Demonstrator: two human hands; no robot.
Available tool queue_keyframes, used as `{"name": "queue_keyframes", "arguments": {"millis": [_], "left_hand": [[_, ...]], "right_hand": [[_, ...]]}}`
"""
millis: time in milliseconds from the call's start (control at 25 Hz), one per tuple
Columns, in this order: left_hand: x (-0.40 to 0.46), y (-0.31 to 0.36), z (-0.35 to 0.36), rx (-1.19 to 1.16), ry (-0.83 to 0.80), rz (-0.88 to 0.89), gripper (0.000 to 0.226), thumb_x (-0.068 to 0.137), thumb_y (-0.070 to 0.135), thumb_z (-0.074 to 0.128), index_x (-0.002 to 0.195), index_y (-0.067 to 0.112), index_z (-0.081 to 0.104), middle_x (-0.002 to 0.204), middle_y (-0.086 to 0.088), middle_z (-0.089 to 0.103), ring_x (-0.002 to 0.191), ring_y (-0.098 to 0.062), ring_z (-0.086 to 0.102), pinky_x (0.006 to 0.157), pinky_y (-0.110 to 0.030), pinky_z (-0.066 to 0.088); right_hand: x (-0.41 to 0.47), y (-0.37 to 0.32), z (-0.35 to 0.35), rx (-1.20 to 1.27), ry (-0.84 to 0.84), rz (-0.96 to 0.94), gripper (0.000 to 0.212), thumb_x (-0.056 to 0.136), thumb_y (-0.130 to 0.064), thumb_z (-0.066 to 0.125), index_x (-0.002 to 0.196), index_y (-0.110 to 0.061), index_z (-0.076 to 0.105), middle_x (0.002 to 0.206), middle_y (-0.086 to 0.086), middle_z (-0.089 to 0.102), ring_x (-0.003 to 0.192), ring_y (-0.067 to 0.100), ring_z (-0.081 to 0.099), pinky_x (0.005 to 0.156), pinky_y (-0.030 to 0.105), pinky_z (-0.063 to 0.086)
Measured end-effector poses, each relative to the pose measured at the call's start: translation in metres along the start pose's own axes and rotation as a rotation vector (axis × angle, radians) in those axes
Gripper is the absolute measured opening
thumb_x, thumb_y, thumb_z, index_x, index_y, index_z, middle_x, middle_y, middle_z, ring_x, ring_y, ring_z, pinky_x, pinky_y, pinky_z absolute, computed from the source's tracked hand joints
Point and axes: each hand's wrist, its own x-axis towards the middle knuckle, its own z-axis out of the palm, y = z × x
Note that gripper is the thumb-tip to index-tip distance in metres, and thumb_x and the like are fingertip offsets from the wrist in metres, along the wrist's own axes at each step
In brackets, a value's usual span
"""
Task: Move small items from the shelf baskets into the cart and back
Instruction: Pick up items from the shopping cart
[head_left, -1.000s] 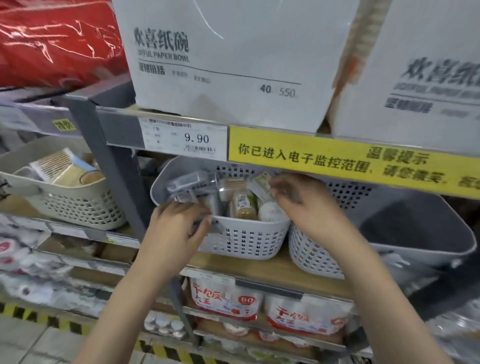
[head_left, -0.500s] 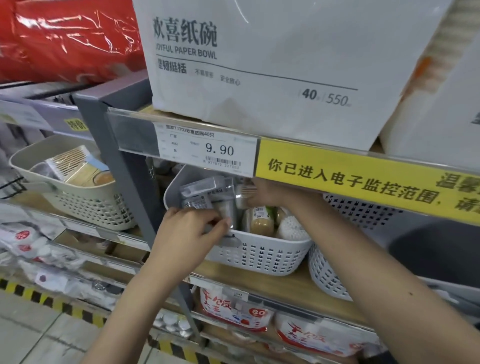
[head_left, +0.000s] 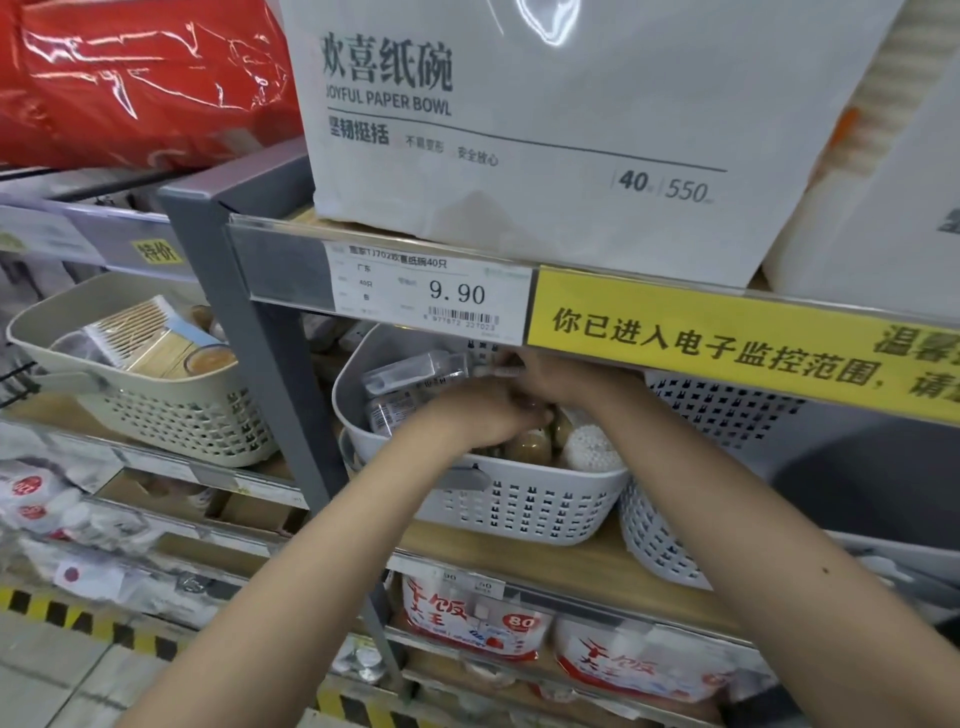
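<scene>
inside the white basket (head_left: 519, 506), both hands sit over the small packs; clear pack (head_left: 415, 366) lies lengthwise just left of right hand (head_left: 550, 376) fingertips, left hand (head_left: 483, 415) nearer; finger states hidden, cannot tell.

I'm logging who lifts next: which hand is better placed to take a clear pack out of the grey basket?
Probably the right hand: it is already at the clear packs in the grey basket. The left hand sits lower, over the brown jars.
</scene>
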Motion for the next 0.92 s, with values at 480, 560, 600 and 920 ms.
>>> {"name": "queue_keyframes", "arguments": {"millis": [480, 560, 600, 920], "left_hand": [[0.002, -0.038, -0.009, -0.129, 0.210, -0.102, 0.039, 0.082, 0.046, 0.064, 0.064, 0.012, 0.056, 0.056, -0.001, 0.054, 0.060, -0.016, 0.056, 0.052, -0.024, 0.036], [-0.006, -0.044, -0.014, -0.142, 0.370, -0.111, 0.047, 0.082, 0.050, 0.062, 0.057, 0.012, 0.051, 0.052, -0.003, 0.051, 0.057, -0.017, 0.053, 0.051, -0.026, 0.033], [-0.009, -0.046, -0.015, -0.155, 0.459, -0.096, 0.046, 0.082, 0.051, 0.062, 0.060, 0.010, 0.053, 0.055, -0.004, 0.053, 0.061, -0.019, 0.054, 0.053, -0.028, 0.034], [-0.016, -0.051, -0.012, -0.221, 0.654, 0.013, 0.036, 0.082, 0.045, 0.063, 0.092, 0.010, 0.063, 0.079, 0.000, 0.063, 0.077, -0.020, 0.058, 0.064, -0.028, 0.039]], "right_hand": [[-0.025, 0.021, -0.016, 0.055, 0.097, 0.173, 0.043, 0.096, -0.022, 0.053, 0.129, 0.005, 0.048, 0.122, 0.016, 0.054, 0.105, 0.021, 0.052, 0.074, 0.027, 0.045], [-0.020, 0.008, -0.015, 0.226, 0.128, 0.089, 0.045, 0.097, -0.021, 0.052, 0.132, 0.008, 0.047, 0.131, 0.014, 0.052, 0.121, 0.026, 0.049, 0.100, 0.036, 0.042], [-0.018, 0.001, -0.013, 0.285, 0.128, 0.034, 0.044, 0.097, -0.020, 0.052, 0.131, 0.008, 0.048, 0.131, 0.015, 0.053, 0.122, 0.028, 0.050, 0.103, 0.036, 0.040], [-0.024, 0.009, -0.016, 0.306, 0.081, 0.053, 0.037, 0.096, -0.025, 0.053, 0.121, 0.003, 0.056, 0.125, 0.020, 0.057, 0.116, 0.029, 0.054, 0.088, 0.015, 0.044]]}}
